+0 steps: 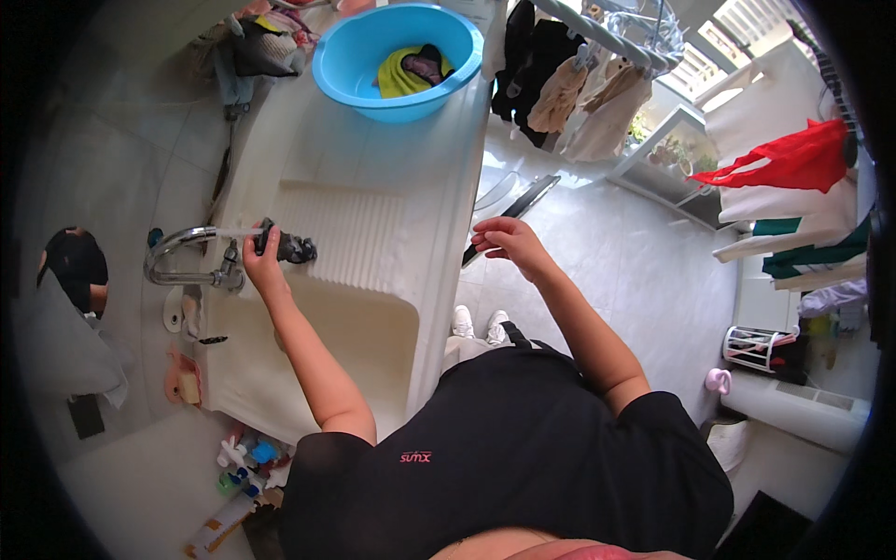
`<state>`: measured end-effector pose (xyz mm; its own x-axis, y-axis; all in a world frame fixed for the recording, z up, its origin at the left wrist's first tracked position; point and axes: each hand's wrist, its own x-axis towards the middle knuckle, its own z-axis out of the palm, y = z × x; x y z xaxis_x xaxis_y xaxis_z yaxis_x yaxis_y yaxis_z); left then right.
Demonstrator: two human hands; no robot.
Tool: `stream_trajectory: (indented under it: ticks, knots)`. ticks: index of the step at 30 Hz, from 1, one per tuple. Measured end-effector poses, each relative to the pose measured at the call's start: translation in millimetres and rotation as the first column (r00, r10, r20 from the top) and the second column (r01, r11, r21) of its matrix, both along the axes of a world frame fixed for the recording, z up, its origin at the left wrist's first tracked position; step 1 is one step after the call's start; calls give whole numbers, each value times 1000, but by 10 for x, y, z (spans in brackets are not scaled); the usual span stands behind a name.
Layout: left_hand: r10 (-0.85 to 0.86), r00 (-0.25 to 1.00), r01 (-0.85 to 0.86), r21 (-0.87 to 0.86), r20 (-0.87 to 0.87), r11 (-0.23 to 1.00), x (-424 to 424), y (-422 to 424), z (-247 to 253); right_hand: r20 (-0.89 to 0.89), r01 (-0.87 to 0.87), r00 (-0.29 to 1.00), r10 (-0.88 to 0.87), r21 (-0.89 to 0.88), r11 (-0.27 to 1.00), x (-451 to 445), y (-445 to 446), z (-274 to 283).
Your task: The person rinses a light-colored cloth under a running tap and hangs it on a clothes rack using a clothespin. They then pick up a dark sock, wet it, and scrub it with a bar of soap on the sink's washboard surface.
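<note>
My left hand (pixel 262 264) holds a dark, bunched wet cloth (pixel 292 249) at the left edge of the ribbed washboard (pixel 339 227). A stream of water runs from the curved chrome faucet (pixel 168 255) onto that hand and the cloth. My right hand (pixel 511 241) is raised beyond the sink's outer edge, fingers apart and slightly bent, with nothing in it. The white laundry sink (pixel 364 336) has its basin on the near side of the washboard. At the far end of the counter stands a blue plastic basin (pixel 399 103), with a yellow-green cloth (pixel 400 75) and a dark piece of fabric in it.
A soap dish (pixel 183 381) and a small dark brush-like item lie along the sink's left rim. Bottles (pixel 245 469) crowd the lower left. Clothes hang from a rack (pixel 609 35) at the upper right, with a red garment (pixel 791 157) farther right. A dark-framed panel leans beside the counter.
</note>
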<state>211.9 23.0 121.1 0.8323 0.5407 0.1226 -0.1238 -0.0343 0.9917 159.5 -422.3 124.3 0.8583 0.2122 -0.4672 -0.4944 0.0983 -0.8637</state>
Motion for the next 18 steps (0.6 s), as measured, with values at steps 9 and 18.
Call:
stream_trajectory:
  ticks: [9, 18]
  knots:
    - [128, 990, -137, 252, 51, 958, 57, -16, 28, -47, 38, 998, -38, 7, 999, -138, -71, -48]
    - [109, 981, -142, 213, 158, 967, 133, 30, -60, -93, 56, 994, -53, 26, 998, -199, -116, -89]
